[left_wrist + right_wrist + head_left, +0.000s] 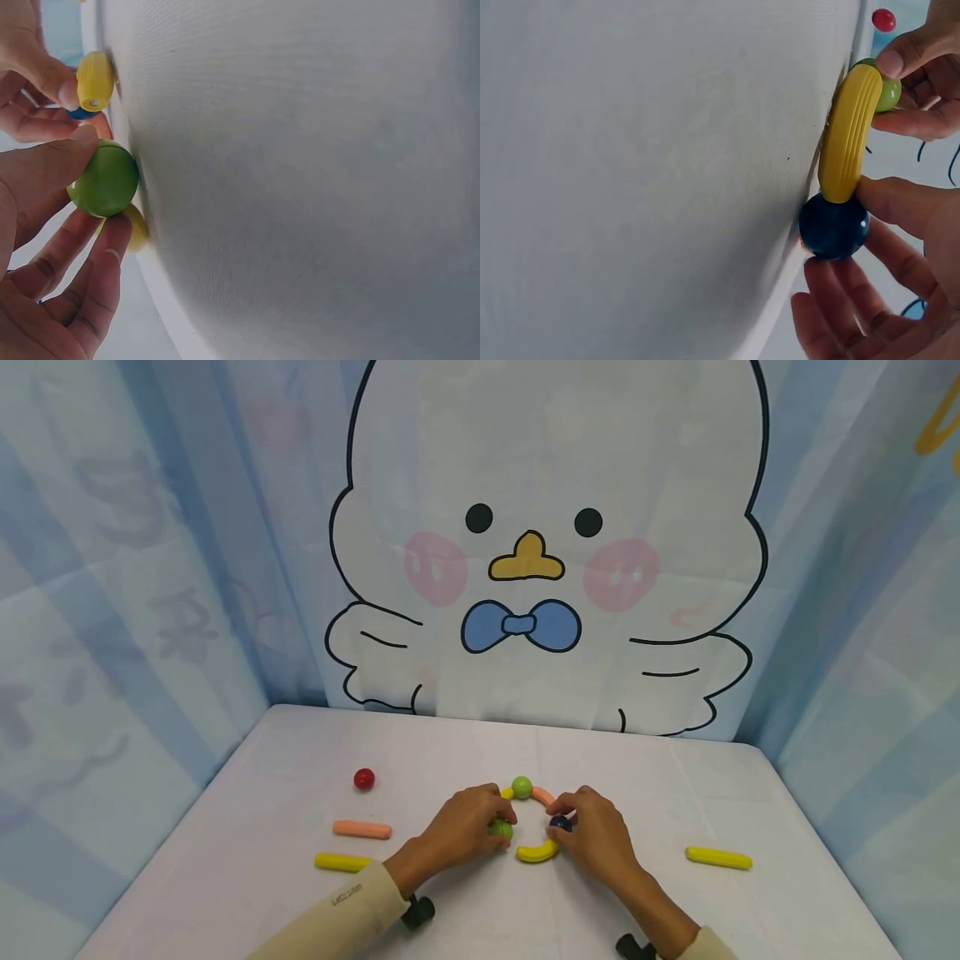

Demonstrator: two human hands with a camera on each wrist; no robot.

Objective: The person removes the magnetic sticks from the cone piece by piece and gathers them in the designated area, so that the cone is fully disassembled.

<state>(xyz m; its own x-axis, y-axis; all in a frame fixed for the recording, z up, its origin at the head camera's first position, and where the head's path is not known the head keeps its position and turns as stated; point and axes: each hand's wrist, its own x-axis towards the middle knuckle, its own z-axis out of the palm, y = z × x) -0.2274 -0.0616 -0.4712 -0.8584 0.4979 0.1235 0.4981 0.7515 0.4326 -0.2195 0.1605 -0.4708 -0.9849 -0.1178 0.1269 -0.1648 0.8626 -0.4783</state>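
Pale blue and white patterned curtains enclosed the space on the sides and behind, the rear one printed with a big white bird in a blue bow tie. Before it stood a white desk with rounded far corners, its surface plain and pale. Near its middle, the right hand curled its thumb and fingers round a dark blue ball, while the left hand pinched a green ball. Straight sticks lay farther out: a yellow stick and an orange stick to the left, another yellow stick to the right. A curved yellow piece touched the blue ball. Beyond the hands, a curved orange piece and a small yellow piece flanked a second green ball. A red ball sat apart, far left.
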